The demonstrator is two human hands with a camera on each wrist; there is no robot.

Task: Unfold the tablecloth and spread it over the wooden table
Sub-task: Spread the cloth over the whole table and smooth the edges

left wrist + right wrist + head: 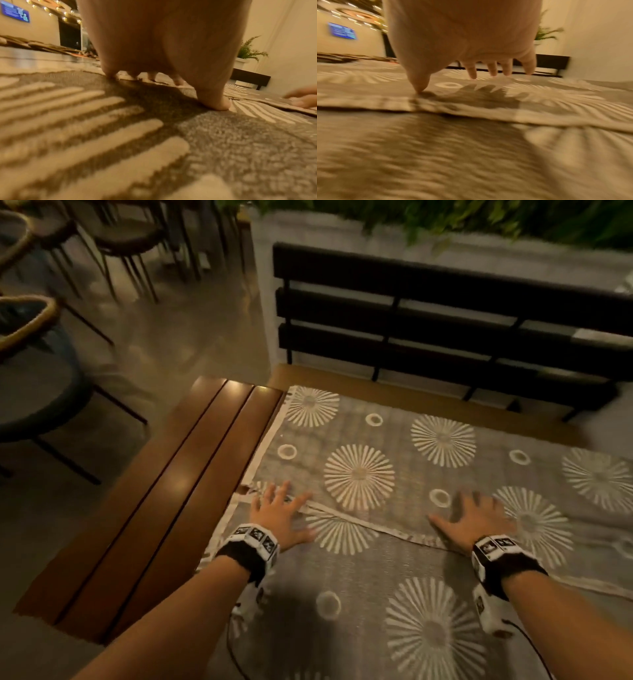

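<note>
A grey tablecloth [394,570] with white sunburst and ring patterns lies on the wooden table [164,498]. A folded layer with a pale hem [359,523] runs across the middle of the cloth. My left hand [279,513] lies flat with spread fingers on that hem near the cloth's left edge. My right hand [476,520] is spread palm down on the folded layer to the right. In the left wrist view the left hand [163,54] touches the cloth [240,142] with its fingertips. In the right wrist view the right hand [462,40] has straight fingers above the cloth [471,155], thumb tip touching it.
The table's left slats are bare. A black slatted bench back [445,313] stands behind the table, with a white planter wall and greenery [445,220] beyond it. Chairs [44,371] stand on the floor to the left.
</note>
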